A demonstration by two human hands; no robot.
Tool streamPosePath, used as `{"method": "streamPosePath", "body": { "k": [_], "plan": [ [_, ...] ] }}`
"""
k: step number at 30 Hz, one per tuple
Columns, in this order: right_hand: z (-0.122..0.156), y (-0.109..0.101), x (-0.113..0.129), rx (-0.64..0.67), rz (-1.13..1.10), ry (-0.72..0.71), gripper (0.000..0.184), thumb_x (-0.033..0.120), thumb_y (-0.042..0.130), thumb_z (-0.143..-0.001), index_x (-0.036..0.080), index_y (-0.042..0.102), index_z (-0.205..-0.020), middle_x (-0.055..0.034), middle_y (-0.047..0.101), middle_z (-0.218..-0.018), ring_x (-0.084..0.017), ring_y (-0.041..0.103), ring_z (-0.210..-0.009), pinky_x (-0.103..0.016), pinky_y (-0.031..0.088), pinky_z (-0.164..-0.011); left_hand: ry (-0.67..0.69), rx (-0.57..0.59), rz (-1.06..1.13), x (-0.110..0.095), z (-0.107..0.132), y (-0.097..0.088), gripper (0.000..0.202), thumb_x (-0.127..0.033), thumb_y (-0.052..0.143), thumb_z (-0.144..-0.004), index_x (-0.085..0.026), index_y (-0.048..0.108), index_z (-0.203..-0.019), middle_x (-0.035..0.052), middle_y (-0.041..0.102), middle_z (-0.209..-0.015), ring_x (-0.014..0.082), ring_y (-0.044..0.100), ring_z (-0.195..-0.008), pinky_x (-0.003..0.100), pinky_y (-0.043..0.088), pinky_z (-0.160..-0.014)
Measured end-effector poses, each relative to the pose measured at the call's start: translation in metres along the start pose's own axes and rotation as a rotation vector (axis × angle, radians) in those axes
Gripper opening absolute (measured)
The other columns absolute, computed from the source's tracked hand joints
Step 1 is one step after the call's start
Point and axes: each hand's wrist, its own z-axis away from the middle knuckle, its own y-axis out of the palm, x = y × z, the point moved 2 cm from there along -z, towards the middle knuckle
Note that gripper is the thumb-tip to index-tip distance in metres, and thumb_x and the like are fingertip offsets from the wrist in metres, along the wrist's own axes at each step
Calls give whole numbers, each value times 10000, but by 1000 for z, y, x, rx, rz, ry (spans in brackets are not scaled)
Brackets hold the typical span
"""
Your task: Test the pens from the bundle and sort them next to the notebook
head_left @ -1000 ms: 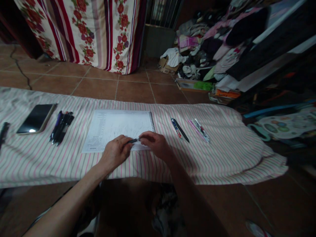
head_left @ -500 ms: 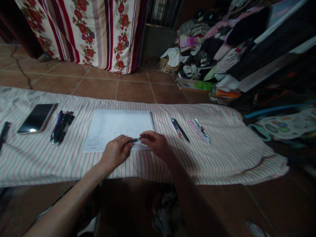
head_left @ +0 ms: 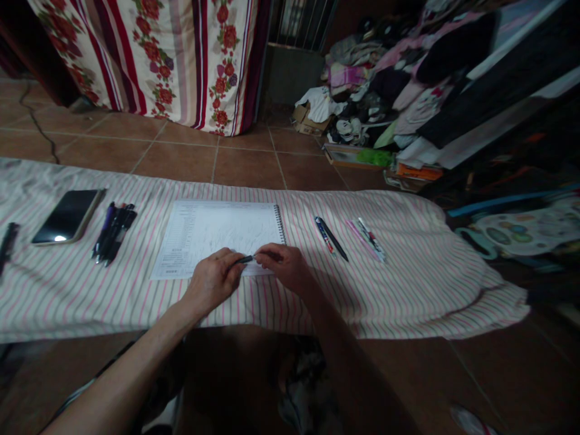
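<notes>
Both my hands meet over the near edge of a white spiral notebook [head_left: 217,232] that lies open on a pink-striped cloth [head_left: 408,284]. My left hand [head_left: 212,281] is closed around one end of a dark pen [head_left: 245,259]. My right hand [head_left: 285,267] pinches the pen's other end with its fingertips. The pen lies level between the two hands, just above the page.
On the cloth to the left lie a dark phone [head_left: 67,216], a bunch of dark pens [head_left: 113,232] and a black object [head_left: 8,241] at the edge. Right of the notebook lie two pens [head_left: 330,237] and some pale pens [head_left: 366,237]. Clothes pile [head_left: 385,90] and floral fabric [head_left: 172,60] stand behind.
Hardly anything differs. My right hand's fingers have shifted slightly on the pen's end; the left hand and the pen stay in place.
</notes>
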Motion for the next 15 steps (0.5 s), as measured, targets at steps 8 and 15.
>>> {"method": "streamPosePath", "body": {
  "k": [8, 15],
  "plan": [
    [0, 1, -2, -1, -16, 8, 123, 264, 585, -760, 192, 684, -756, 17, 633, -604, -101, 569, -557, -201, 418, -541, 23, -7, -15, 0, 0, 1, 203, -238, 451, -864, -196, 629, -953, 23, 617, -815, 128, 597, -729, 241, 471, -647],
    [1, 5, -2, 8, 55, -69, 127, 261, 582, -781, 198, 689, -759, -3, 665, -697, -121, 587, -634, -227, 428, -609, 45, 17, -76, 2, 1, 1, 238, -238, 438, -863, -180, 622, -1004, 38, 614, -825, 150, 586, -729, 262, 477, -647]
  ]
}}
